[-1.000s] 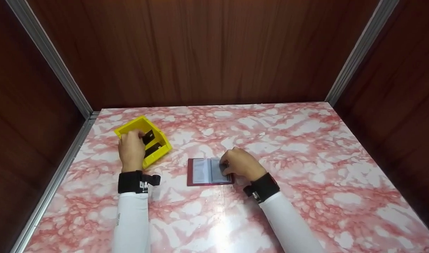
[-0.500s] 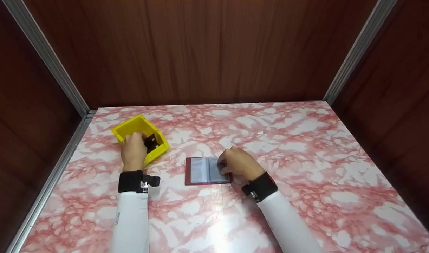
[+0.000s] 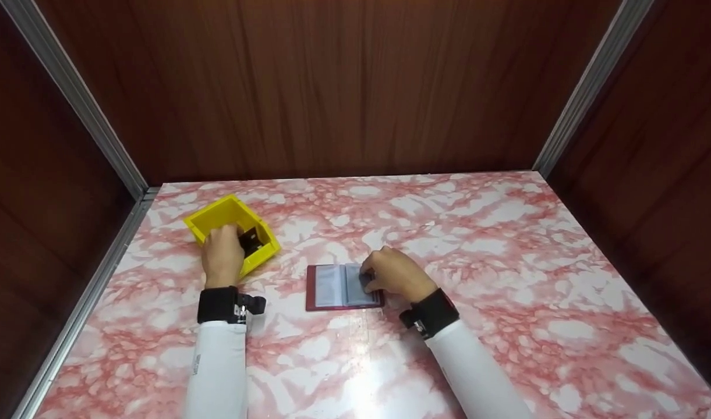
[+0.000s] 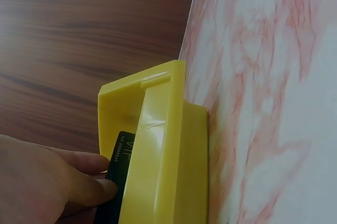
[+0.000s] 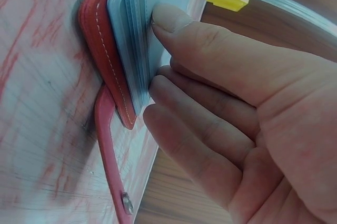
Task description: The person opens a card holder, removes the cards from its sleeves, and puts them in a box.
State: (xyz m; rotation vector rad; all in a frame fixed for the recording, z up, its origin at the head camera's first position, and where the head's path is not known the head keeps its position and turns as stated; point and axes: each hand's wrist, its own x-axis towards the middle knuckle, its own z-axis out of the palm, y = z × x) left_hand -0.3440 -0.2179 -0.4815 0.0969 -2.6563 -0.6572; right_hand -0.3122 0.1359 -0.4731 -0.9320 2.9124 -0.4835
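Note:
My left hand (image 3: 222,256) reaches into a yellow bin (image 3: 209,220) at the left of the table. In the left wrist view, its thumb and finger pinch a black card (image 4: 122,161) printed with "VIP" and a number. Near the table's middle lies a red card holder (image 3: 311,289), spread open with clear sleeves (image 3: 330,286) showing. My right hand (image 3: 397,273) is at the holder's right side. In the right wrist view, the thumb touches the top sleeve while the other fingers bend loosely beside the stacked edges. A red strap (image 5: 107,134) with a metal snap sticks out from the holder.
The table top (image 3: 477,233) has a pink-and-white marbled pattern. Brown wood-look panels (image 3: 343,87) enclose it at the back and both sides, with metal posts in the corners. Dark cards (image 3: 251,240) show inside the bin beside my left hand.
My left hand has moved slightly lower in the bin, and the dark cards there have shifted closer together. The right hand stays at the holder with little change.

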